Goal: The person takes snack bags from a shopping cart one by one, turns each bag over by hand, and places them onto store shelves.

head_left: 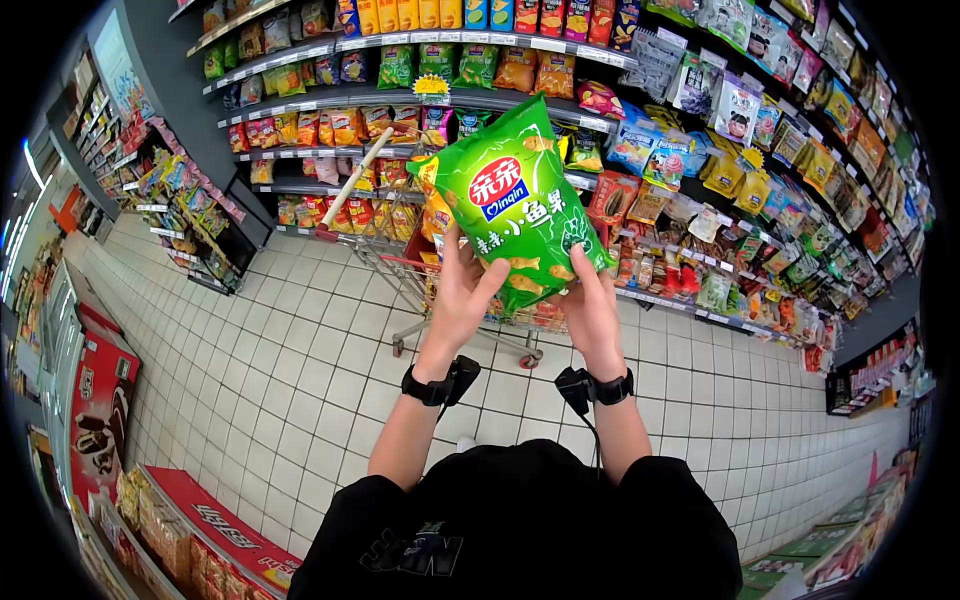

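Note:
A green snack bag (525, 215) with a red and white oval logo is held up in front of me, tilted, its printed front facing me. My left hand (463, 295) grips its lower left side, thumb on the front and fingers behind. On the lower right, my right hand (592, 305) holds it the same way. An orange and yellow bag (432, 205) shows past the green bag's left edge; whether it is in my left hand or farther back I cannot tell. Beyond the bag stands a shopping cart (385, 262), partly hidden, its pale handle (358, 178) slanting at the left.
Shelves of packaged snacks (420, 92) run across the back. Hanging packets (740, 110) fill the racks at the right. A red freezer (105, 410) and boxed goods (165, 520) stand at the left. White tiles (300, 350) cover the floor.

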### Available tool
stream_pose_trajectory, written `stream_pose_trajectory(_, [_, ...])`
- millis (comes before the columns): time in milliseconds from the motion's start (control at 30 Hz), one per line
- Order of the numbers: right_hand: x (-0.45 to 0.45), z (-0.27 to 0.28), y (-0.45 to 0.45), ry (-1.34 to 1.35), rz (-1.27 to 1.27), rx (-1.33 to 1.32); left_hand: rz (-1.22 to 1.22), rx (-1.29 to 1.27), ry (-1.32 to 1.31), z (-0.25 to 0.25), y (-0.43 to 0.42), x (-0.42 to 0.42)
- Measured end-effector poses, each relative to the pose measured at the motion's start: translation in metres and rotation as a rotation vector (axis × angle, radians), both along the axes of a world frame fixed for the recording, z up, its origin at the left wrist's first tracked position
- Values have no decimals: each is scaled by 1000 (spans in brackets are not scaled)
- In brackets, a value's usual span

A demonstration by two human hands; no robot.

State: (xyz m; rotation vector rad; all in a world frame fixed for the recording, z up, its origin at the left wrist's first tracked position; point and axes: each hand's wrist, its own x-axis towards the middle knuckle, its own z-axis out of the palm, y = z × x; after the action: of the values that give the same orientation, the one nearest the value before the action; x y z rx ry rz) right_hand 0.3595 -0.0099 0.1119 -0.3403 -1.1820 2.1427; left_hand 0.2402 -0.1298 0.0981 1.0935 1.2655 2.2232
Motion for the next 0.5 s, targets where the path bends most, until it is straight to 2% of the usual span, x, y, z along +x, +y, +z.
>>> stream_pose_trajectory(200, [43,0,19,45,98,46,38,8,30,16,9,33])
stream_pose_trajectory(300, [76,-5,46,9,-9,104,-6,-70,0,26,12,56])
stream_pose_trajectory(367, [100,-2,64,-27,62,205,-15,-72,12,25,26,71])
stream_pose_trajectory(433, [117,-8,72,-31,71,172,-57,-141,10,20,33,87])
stream_pose_trajectory(500, [130,-22,82,-149,111,212,-62,-188,-7,15,38,100])
